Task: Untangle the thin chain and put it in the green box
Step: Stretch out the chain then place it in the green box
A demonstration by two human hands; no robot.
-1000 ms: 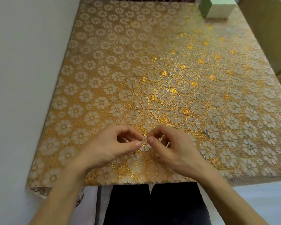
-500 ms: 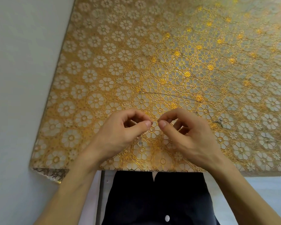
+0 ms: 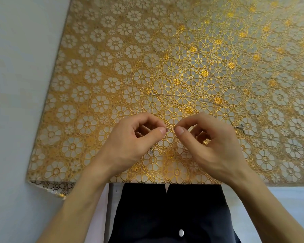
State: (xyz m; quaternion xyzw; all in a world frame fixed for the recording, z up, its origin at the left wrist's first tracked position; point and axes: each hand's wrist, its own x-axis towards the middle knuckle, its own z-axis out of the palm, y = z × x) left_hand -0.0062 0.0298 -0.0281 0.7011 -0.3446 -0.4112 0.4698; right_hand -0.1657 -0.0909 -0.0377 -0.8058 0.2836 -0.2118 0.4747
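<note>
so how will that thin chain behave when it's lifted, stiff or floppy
Probably floppy: the thin chain shows as a hair-fine strand drawn straight between the left hand and right hand, so it likely sags once slack. Likely very light, needing only fingertip pinches. Being so fine, it may slip or snag.

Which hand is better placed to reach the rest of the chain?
Right, probably. Both hands pinch the thin chain between them, but its loose run seems to lie beside the right hand; the left hand is farther.
</note>
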